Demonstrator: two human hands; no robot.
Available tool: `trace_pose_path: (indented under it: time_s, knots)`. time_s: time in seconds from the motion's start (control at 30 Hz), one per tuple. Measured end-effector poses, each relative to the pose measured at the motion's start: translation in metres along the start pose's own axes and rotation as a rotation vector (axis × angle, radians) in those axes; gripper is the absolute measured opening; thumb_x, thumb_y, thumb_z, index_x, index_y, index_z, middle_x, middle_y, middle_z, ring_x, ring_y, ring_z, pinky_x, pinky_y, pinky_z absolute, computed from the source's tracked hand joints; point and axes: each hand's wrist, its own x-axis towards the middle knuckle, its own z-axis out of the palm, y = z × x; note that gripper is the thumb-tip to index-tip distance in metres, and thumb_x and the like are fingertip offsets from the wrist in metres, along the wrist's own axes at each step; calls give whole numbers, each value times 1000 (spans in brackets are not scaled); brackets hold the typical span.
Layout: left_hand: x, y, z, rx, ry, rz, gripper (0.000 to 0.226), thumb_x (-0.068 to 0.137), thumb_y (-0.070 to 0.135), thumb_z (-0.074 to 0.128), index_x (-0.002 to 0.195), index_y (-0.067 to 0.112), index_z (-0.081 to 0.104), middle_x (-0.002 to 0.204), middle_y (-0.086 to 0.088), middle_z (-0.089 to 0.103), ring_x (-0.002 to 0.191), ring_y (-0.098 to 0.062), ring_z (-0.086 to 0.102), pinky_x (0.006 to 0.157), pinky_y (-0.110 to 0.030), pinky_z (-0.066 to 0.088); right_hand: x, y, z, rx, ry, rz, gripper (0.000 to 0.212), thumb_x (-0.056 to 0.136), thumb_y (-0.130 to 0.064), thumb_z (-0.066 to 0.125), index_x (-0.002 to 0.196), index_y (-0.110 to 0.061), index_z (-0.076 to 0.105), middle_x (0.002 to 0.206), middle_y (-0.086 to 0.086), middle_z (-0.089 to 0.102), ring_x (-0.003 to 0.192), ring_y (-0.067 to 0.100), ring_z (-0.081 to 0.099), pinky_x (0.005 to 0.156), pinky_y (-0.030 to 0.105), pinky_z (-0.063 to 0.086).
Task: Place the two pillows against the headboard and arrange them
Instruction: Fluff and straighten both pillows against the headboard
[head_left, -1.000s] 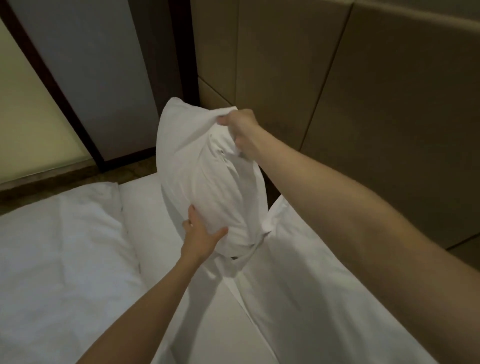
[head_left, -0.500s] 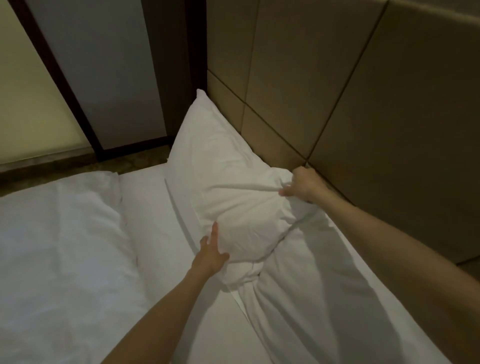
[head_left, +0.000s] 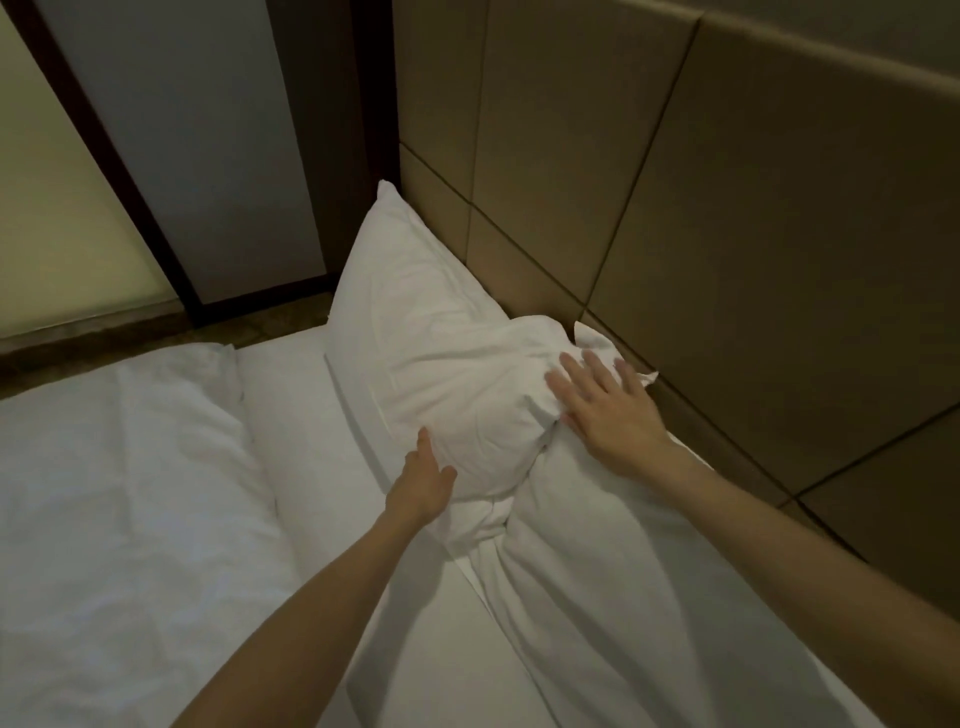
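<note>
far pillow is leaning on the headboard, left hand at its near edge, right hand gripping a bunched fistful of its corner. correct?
Not quite. In the head view the right hand lies open, fingers spread flat on the far pillow, not gripping a fistful. The rest holds: the pillow leans on the headboard, left hand at its near edge.

Dim, warm-toned indoor light w/ a muddy olive cast; brightest area is the pale frosted panel (head_left: 57, 208) at far left, which glows softly w/o glare. Soft shadows sit under both forearms on the white sheet (head_left: 332, 457) and in the dark corner by the padded headboard (head_left: 753, 260). Wide-angle lens bends straight seams near the edges; pic is slightly soft and noisy, fabric detail smeared.
</note>
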Motion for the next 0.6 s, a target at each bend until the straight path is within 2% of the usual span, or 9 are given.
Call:
trace_pose_path:
  time_s: [0.07, 0.13, 0.2, 0.27, 0.37, 0.47, 0.53, 0.6]
  knots:
    - [-11, 3, 1, 19, -1, 4, 71, 99, 31, 37, 154, 16, -5, 158, -16, 21, 141, -32, 32, 112, -41, 30, -14, 8, 10, 24, -122, 95, 59, 100, -42, 24, 153, -22, 7, 162, 7, 14, 149, 23, 10, 119, 44, 4]
    - [-23, 6, -1, 38, -4, 16, 69, 99, 31, 37, 154, 13, 0, 158, -16, 23, 142, -32, 31, 112, -40, 29, -15, 7, 8, 40, -166, 147, 62, 100, -40, 23, 153, -19, 1, 162, 8, 9, 149, 21, 4, 119, 43, 2]
    - [-35, 8, -4, 20, 9, 27, 67, 98, 30, 38, 154, 12, 4, 156, -16, 27, 141, -31, 32, 114, -41, 30, -17, -1, -3, 73, -176, 161, 63, 99, -39, 27, 153, -19, 2, 162, 9, 5, 149, 25, 2, 118, 46, 3]
    - [-48, 13, -8, -20, 31, 52, 63, 98, 29, 38, 153, 14, 12, 153, -15, 34, 139, -31, 37, 113, -41, 33, -34, -7, -13, 147, -129, 213, 61, 97, -38, 33, 152, -20, 10, 162, 11, 5, 148, 30, 3, 117, 48, 9]
    - [-71, 19, -13, -92, 76, 91, 51, 98, 26, 39, 147, 14, 33, 144, -14, 48, 131, -30, 47, 109, -40, 39, -78, -11, -21, 249, -44, 319, 59, 95, -34, 41, 148, -19, 23, 160, 12, 14, 145, 33, 12, 113, 49, 18]
    - [-94, 22, -14, -102, 144, 104, 41, 97, 22, 40, 135, 10, 50, 136, -13, 56, 125, -29, 52, 104, -38, 42, -127, -9, -22, 272, 38, 412, 53, 93, -32, 44, 143, -17, 32, 153, 14, 31, 137, 33, 30, 106, 49, 29]
    - [-110, 20, -10, -132, 167, 101, 37, 96, 19, 41, 128, 7, 56, 132, -12, 59, 120, -29, 55, 101, -37, 43, -163, -3, -14, 313, -22, 537, 56, 95, -42, 39, 145, -20, 29, 147, 10, 40, 129, 32, 41, 100, 48, 34]
    - [-131, 15, -2, -149, 155, 105, 34, 96, 17, 42, 122, 7, 59, 127, -12, 62, 114, -28, 57, 96, -34, 44, -201, 3, -4, 456, -185, 708, 65, 92, -60, 29, 146, -25, 24, 141, 9, 49, 122, 34, 49, 98, 49, 36]
